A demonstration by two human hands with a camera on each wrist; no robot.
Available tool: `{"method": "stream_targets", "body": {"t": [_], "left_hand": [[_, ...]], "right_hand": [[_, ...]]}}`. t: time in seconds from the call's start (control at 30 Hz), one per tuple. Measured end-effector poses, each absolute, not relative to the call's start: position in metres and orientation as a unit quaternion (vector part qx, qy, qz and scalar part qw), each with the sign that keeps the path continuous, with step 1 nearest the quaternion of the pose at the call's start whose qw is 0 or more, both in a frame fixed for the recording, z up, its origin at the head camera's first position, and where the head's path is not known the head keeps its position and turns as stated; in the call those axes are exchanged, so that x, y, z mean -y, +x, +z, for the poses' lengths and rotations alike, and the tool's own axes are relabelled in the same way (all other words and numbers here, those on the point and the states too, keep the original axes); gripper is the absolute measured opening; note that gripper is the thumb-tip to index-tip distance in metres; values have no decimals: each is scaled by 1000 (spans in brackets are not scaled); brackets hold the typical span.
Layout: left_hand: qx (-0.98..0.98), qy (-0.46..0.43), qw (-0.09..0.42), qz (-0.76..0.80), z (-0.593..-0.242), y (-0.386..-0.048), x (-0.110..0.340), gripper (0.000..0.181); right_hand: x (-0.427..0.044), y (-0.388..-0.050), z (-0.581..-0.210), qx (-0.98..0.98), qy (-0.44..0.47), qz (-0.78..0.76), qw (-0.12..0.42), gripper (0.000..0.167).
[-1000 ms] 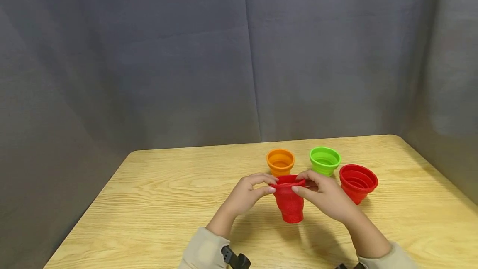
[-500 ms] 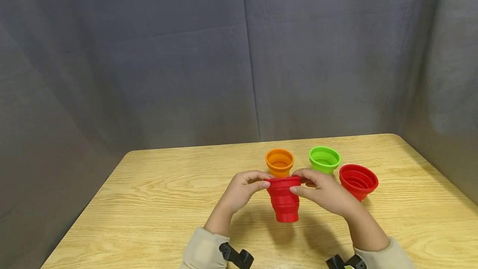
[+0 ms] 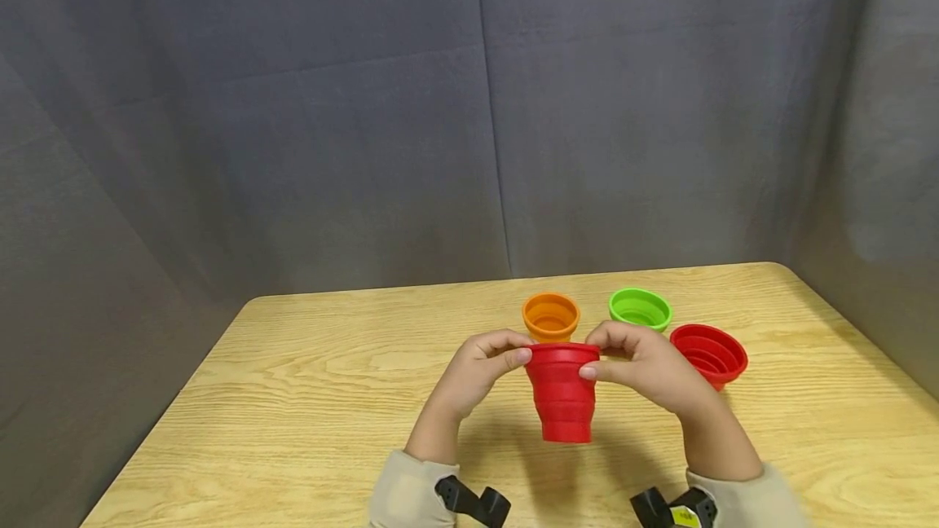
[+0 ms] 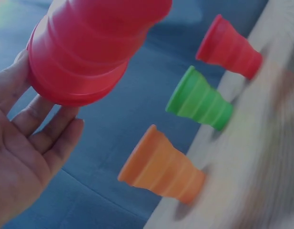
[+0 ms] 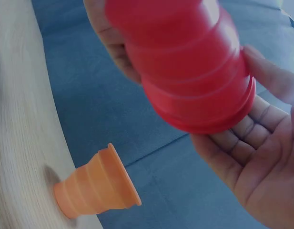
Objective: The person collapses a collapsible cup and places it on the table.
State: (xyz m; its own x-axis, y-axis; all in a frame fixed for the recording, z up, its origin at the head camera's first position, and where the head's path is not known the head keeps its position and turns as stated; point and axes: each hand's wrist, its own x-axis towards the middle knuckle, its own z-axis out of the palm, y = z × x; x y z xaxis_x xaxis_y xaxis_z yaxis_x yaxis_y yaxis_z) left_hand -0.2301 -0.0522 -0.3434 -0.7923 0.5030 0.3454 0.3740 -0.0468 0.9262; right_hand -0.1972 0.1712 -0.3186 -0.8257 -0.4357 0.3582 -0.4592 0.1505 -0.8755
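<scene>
A red collapsible cup [image 3: 563,393] with stepped, ringed walls hangs upright above the table, its rim toward the top. My left hand [image 3: 473,373] pinches the rim on the left side, thumb in front and fingers behind. On the right side my right hand [image 3: 649,369] pinches the same rim between thumb and fingers. In the left wrist view the held red cup [image 4: 89,52] shows its outer wall, with the left hand [image 4: 27,138] at its rim. The right wrist view has the red cup [image 5: 189,67] at the fingertips of the right hand [image 5: 261,152].
Behind the held cup stand an orange cup [image 3: 551,318] and a green cup [image 3: 641,310]. A second red cup [image 3: 708,353] stands to the right, near the right hand. All rest on the wooden table [image 3: 330,398], with a grey curtain [image 3: 367,145] behind and beside it.
The held red cup has turned from a tilt with its opening showing to nearly upright, its rim now edge-on. Its pinched-in rim looks straighter. Both hands stay at the rim.
</scene>
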Motion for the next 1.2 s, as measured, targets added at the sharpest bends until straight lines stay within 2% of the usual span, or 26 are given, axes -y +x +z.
{"method": "stream_targets", "body": {"t": [0.13,0.23,0.53,0.93,1.2], "left_hand": [[-673,346,54,652,-338,-225,52,20],[-658,368,66,653,-337,-222,53,19],[-597,409,106,682,-341,-216,52,36],[-598,395,148,682,-347,-213,39,32],[-614,380,142,677,-347,-212,40,32]], "right_hand": [[-173,-197,-322,716,325,618,-1,9],[-175,-196,-323,696,346,630,-7,15],[-178,-195,-325,663,365,653,-16,22],[-189,-184,-329,652,382,651,-74,26],[-185,-182,-325,644,396,648,-94,22]]}}
